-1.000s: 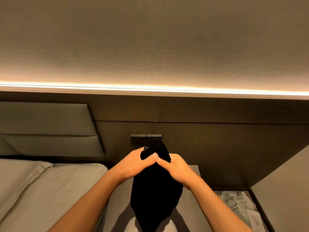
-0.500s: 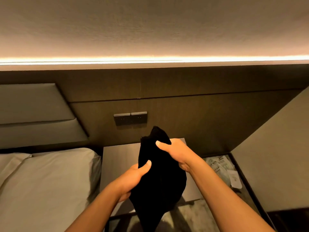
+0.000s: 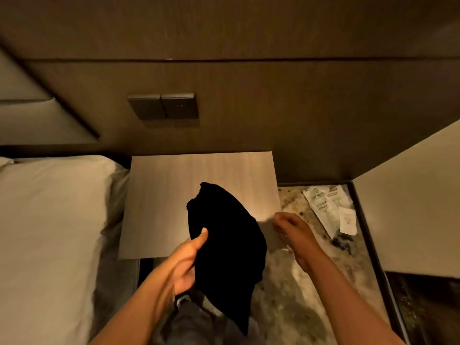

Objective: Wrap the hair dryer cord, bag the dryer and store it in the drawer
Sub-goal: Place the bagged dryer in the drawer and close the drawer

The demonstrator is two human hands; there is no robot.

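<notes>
The bed (image 3: pixel 49 232) filled the left of the view, its pale bedding running up to the padded headboard. Beside it stood the nightstand, its light wooden tabletop (image 3: pixel 174 180) bare under the two wall switches (image 3: pixel 163 106). To the right, on the speckled stone floor (image 3: pixel 281 295), lay some white printed paper packets (image 3: pixel 328 210), well apart from the work.

The black bag (image 3: pixel 224 245) hung in the air just in front of the tabletop's near edge, bulging as though the dryer was already inside it; neither the dryer nor its cord showed, so the wrapping could only be presumed done. The left hand (image 3: pixel 184 265) carried the bag, its grip closed on the left side with the thumb pressed across the cloth. The right hand (image 3: pixel 291 232) was off the bag, just beside its right edge, blurred, fingers loosely curled around nothing that could be made out.

The bagging step looked finished or nearly so, and storing seemed to be the step in hand. No drawer front or handle was clearly visible; a dark gap sat under the tabletop's front edge. The next move probably called for the free right hand to find and pull the drawer open while the left kept the bag's mouth gathered, then lower the bundle in
</notes>
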